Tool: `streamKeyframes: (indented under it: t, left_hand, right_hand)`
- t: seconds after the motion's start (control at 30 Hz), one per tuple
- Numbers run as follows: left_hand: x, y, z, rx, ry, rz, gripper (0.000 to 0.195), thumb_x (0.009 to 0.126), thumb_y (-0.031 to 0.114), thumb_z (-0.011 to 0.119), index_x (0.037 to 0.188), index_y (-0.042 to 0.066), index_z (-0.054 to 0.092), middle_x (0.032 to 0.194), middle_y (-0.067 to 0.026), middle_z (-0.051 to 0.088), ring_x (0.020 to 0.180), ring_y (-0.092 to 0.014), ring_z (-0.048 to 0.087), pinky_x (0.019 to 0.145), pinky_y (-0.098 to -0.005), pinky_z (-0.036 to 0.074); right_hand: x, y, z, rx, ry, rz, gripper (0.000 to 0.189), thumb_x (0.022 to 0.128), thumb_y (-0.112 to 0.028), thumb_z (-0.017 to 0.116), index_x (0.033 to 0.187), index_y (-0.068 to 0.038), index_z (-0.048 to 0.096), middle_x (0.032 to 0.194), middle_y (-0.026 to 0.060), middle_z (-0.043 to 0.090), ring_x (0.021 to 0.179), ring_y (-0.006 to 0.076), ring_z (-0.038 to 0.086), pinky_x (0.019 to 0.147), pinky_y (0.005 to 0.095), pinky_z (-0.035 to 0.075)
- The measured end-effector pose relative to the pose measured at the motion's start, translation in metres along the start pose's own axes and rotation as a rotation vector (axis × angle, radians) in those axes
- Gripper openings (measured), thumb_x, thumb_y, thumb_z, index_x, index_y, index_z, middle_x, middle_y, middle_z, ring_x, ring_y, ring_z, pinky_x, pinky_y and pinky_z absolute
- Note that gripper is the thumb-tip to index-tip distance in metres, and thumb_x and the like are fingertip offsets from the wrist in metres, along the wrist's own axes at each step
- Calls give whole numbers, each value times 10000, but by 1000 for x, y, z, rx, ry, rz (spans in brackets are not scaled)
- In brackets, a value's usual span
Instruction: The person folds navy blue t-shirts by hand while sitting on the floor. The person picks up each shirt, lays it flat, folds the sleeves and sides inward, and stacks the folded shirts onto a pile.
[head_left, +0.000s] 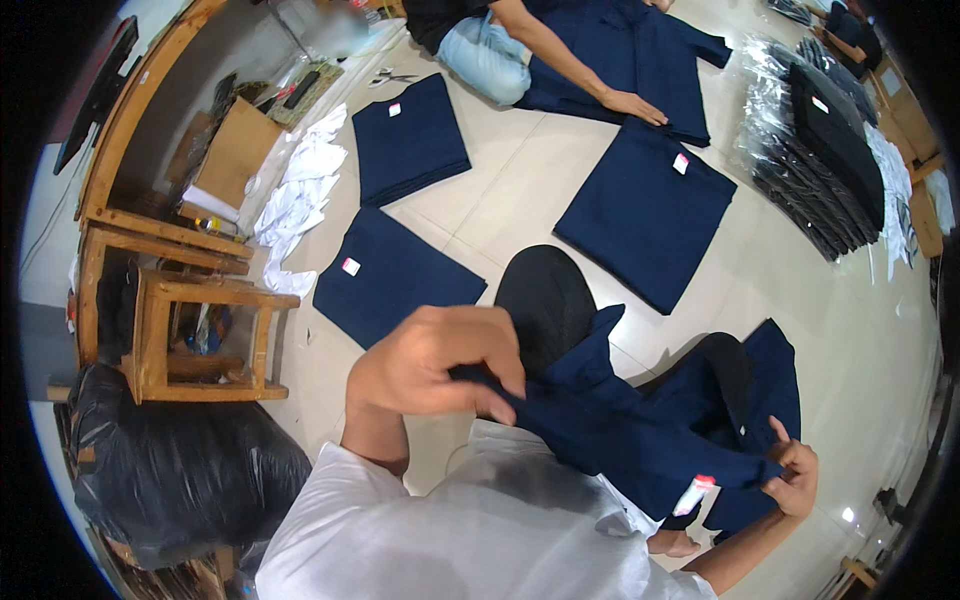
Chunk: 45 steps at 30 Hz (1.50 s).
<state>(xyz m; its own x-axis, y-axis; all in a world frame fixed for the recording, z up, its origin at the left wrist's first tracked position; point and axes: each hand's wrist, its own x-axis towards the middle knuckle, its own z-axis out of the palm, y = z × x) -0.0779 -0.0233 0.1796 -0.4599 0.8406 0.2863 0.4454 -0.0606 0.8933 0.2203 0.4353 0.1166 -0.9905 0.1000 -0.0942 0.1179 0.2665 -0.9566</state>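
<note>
A navy blue garment (626, 431) is stretched between my two hands, close to my body and over my lap. My left hand (442, 367), slightly blurred, pinches one end between thumb and fingers. At the other end, my right hand (795, 472) grips the cloth near a white and red tag (694, 495). Loose folds of the garment hang below and beyond. In front of me lie folded navy garments: one stack (645, 217) to the right, another stack (412, 142) at the far left, and a folded garment (397, 274) nearer on the left. Each bears a small tag.
Opposite, another person's hand (634, 105) presses on a spread navy garment (600, 56). Bagged black garments (825, 165) are piled at the right. Scissors (394, 77) and white cloth scraps (304, 191) lie on the tiled floor. A wooden stool (154, 337) and a black plastic bag (180, 465) stand left.
</note>
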Motion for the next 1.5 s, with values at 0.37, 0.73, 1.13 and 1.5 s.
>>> streamKeyframes:
  t: [0.37, 0.73, 1.13, 1.5]
  left_hand:
    - [-21, -34, -30, 411, 278, -652, 590, 691, 86, 899, 1231, 2, 677, 1022, -77, 689, 878, -196, 600, 816, -318, 471]
    - [94, 24, 88, 86, -251, -1, 228, 983, 150, 711, 1138, -7, 652, 898, -133, 597, 769, -310, 581, 693, -388, 488]
    - [96, 3, 45, 35, -61, -610, 351, 1078, 264, 608, 874, -17, 658, 712, 82, 490, 683, -27, 406, 587, -230, 358]
    - [62, -26, 3, -173, 456, -282, 154, 1033, 200, 684, 982, 56, 663, 910, 65, 587, 808, -25, 489, 737, -197, 389]
  right_hand:
    - [39, -37, 38, -375, 497, -85, 87, 870, -12, 710, 935, -3, 652, 799, 98, 619, 791, 254, 643, 1074, 465, 475]
    - [122, -114, 133, -388, 229, -786, 280, 858, -126, 803, 1119, -80, 715, 851, 36, 561, 808, 220, 589, 816, 368, 449]
    - [79, 0, 136, -33, -273, 263, 658, 1031, -623, 552, 1133, 4, 721, 892, 195, 716, 865, 315, 695, 813, 403, 537]
    - [57, -15, 135, 571, 212, -66, 386, 944, -33, 773, 1295, 2, 617, 874, -36, 575, 848, 39, 548, 803, 218, 454]
